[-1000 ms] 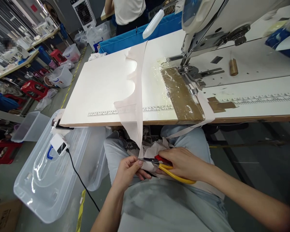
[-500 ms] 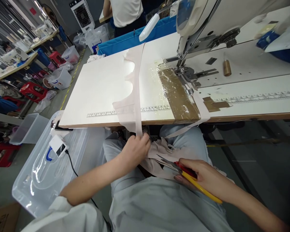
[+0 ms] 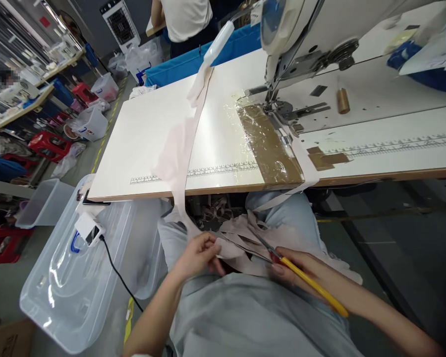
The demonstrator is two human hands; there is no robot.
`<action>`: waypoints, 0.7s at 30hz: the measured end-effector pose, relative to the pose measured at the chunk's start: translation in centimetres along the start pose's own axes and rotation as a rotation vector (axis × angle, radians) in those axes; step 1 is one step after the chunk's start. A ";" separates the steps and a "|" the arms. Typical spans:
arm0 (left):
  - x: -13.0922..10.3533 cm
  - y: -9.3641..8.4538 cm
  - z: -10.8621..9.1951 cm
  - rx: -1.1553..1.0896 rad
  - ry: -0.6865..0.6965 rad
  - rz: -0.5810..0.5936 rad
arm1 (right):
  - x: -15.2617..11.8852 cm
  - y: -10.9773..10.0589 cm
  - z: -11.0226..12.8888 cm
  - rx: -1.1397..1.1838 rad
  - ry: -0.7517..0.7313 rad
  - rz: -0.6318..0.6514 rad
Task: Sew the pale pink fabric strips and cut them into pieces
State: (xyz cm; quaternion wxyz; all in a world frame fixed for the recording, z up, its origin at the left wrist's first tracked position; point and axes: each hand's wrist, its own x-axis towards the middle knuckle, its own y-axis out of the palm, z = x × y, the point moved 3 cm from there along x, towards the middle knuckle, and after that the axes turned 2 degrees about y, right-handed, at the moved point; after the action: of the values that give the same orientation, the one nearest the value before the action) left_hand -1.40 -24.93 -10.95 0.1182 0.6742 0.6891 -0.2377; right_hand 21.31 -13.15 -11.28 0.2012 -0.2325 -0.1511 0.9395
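Observation:
My left hand (image 3: 199,254) is over my lap, its fingers closed on pale pink fabric. From it a long pale pink fabric strip (image 3: 180,158) runs up over the table edge and across the white tabletop. My right hand (image 3: 301,270) grips scissors (image 3: 312,285) with a yellow handle and a bit of red; their blades point up and left into crumpled pink fabric pieces (image 3: 267,230) on my thighs. Beyond the table's front edge, another narrow pink band (image 3: 305,161) hangs down from near the sewing machine's (image 3: 278,84) presser foot toward my lap.
Brown tape (image 3: 271,148) covers part of the tabletop before the needle. A thread spool (image 3: 343,101) stands on the machine bed. A clear lidded plastic box (image 3: 67,277) at my left carries a white device (image 3: 89,228) with a black cable. A person (image 3: 188,20) is beyond the blue cloth.
My left hand has moved down and left from the table edge, drawing the strip with it. The strip now slants and bunches. The scissors' blades have turned slightly; my right hand stays near its place.

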 end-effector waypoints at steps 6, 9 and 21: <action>0.6 2.4 -2.4 -0.517 -0.023 -0.028 | 1.1 -0.4 2.5 0.062 -0.027 0.188; 0.4 2.3 -2.3 -0.535 -0.051 -0.050 | 1.6 -0.9 2.9 0.053 -0.033 0.263; 0.0 1.6 -1.5 -0.546 -0.039 -0.145 | 3.5 -0.8 2.9 -0.083 -0.051 0.380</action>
State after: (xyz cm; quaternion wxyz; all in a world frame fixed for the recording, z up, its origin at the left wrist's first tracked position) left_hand 0.44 -24.23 -9.88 0.2913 0.5617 0.7717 -0.0638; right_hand 17.29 -11.46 -9.87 0.0065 -0.2410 -0.1483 0.9591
